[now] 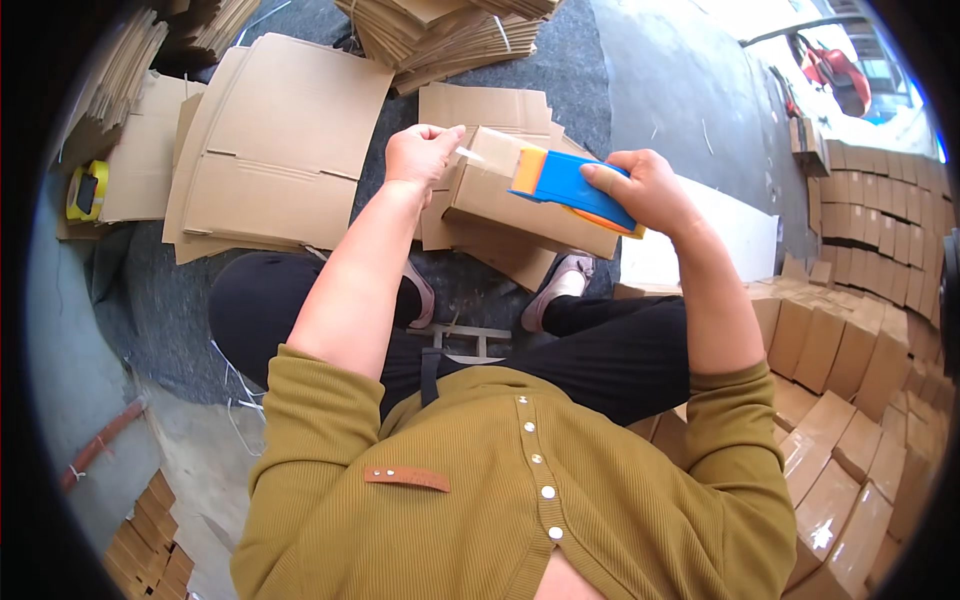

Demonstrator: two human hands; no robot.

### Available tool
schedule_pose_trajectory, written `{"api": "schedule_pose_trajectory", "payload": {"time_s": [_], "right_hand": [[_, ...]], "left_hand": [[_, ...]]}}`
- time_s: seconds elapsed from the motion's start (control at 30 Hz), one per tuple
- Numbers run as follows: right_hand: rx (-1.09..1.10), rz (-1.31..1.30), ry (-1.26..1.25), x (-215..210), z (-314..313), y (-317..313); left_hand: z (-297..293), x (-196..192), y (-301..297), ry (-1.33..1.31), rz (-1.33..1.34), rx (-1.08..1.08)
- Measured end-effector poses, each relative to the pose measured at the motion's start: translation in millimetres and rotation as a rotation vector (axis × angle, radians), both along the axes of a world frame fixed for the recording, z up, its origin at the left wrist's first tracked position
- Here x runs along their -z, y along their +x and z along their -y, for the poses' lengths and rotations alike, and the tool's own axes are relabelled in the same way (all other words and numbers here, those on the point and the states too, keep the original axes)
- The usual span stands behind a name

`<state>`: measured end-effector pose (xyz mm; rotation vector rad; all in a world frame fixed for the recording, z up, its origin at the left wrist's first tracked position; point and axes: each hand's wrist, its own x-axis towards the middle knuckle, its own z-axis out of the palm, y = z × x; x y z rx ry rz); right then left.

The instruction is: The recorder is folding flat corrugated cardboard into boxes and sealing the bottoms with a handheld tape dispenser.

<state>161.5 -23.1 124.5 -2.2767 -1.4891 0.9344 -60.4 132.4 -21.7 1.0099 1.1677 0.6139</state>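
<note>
My right hand [655,193] grips a blue tape dispenser [580,185] with an orange front part, held over a brown cardboard box [535,215]. My left hand [424,158] is closed in a pinch just left of the dispenser. From its fingertips a strip of clear tape [470,154] runs toward the dispenser's front. The box lies in front of my feet, on top of flat cardboard pieces [480,100]. Part of its top is hidden by the dispenser and my right hand.
A stack of flattened cartons [285,130] lies at the left, with a yellow tape roll [87,191] beyond it. More folded cardboard [440,40] stands at the back. Closed boxes [830,440] are piled at my right. A white sheet [715,240] lies on the floor.
</note>
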Motion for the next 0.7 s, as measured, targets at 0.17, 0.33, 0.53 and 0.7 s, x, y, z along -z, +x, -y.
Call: {"api": "schedule_pose_trajectory", "payload": {"time_s": [0.17, 0.33, 0.53, 0.7], "right_hand": [[-0.028, 0.073, -0.067, 16.8, -26.7, -8.7], [-0.026, 0.143, -0.172, 22.8, -35.2, -16.5], [-0.073, 0.228, -0.159, 34.1, -39.0, -32.0], [-0.016, 0.223, -0.141, 31.1, -34.5, -34.1]], "left_hand": [[-12.8, 25.9, -6.6, -0.042, -0.005, -0.012], [-2.6, 43.0, -4.0, -0.132, -0.007, 0.002], [16.4, 103.9, 5.6, -0.071, 0.008, -0.089], [18.1, 110.7, 19.2, 0.072, -0.087, 0.002]]}}
